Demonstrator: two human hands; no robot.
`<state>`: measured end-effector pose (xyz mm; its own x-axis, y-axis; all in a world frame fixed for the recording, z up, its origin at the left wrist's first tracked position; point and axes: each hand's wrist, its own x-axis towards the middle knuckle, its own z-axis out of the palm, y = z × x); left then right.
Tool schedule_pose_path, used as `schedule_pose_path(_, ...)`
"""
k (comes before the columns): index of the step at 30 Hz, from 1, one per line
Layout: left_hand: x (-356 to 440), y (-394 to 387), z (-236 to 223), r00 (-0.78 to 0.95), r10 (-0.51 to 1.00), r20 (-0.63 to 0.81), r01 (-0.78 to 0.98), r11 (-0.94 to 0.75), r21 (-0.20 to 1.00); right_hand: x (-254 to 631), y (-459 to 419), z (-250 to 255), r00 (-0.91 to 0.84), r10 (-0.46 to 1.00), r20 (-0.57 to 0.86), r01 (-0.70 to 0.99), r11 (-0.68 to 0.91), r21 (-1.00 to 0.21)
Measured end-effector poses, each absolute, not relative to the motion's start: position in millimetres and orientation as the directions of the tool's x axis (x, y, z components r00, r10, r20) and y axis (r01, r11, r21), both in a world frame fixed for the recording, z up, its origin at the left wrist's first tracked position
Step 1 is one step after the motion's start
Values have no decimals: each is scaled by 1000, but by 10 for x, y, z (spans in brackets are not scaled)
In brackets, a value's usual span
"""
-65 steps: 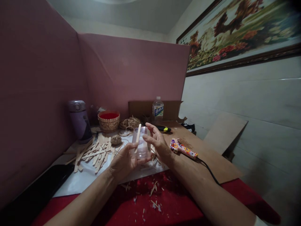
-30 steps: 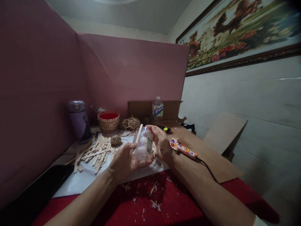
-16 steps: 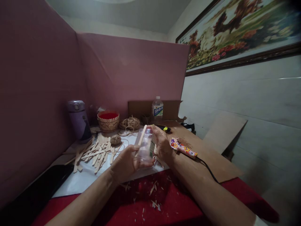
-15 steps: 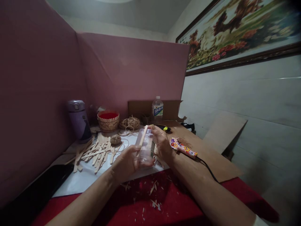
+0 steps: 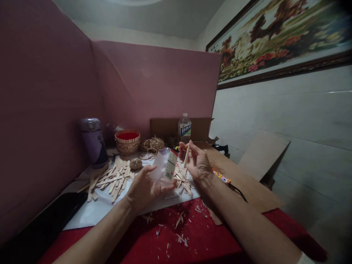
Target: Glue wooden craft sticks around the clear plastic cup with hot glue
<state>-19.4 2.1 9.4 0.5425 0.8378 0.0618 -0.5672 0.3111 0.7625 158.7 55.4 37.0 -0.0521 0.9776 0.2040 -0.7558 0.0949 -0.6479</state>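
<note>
My left hand (image 5: 147, 189) grips a clear plastic cup (image 5: 162, 167) with a printed label, tilted above the white sheet. In my right hand (image 5: 198, 161) a flat wooden craft stick (image 5: 187, 156) is pinched between the fingers, apart from the cup on its right side. Below the right hand lies a heap of loose sticks and slivers (image 5: 183, 179). More craft sticks (image 5: 118, 183) are piled to the left on the sheet. A small ball of twine (image 5: 135, 164) rests between that pile and the cup.
At the back stand a purple flask (image 5: 93, 145), a stick-covered basket (image 5: 127, 145) with red lining, a twine coil (image 5: 154, 144) and a plastic bottle (image 5: 184, 128). A flower-patterned tool (image 5: 221, 176) with a black cord lies on cardboard (image 5: 255, 189). Wood scraps litter the red cloth (image 5: 154, 238).
My right hand has moved away from the cup to the right, taking the craft stick off its side. The cup has turned in my left hand, so its label now shows.
</note>
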Motion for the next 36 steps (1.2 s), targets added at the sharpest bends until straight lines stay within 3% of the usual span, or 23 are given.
schedule_pose_path(6,-186,-5,114,512,851,116,-657,301,691,1420,416,308,-147,914,378,-571,234,-787)
schedule_pose_path(11,-97,-69,110,465,876,128,-598,204,775,1405,398,297,-122,897,425,-532,302,-791)
schedule_pose_path(16,-46,-106,129,383,918,106,-498,109,860,1408,409,284,-163,894,417,-530,277,-801)
schedule_pose_path(26,-72,-66,114,419,901,110,-586,176,791,1478,442,342,-125,964,235,-598,116,-793)
schedule_pose_path(36,-82,-67,110,493,864,103,-588,243,772,1454,464,317,-65,960,273,-584,185,-790)
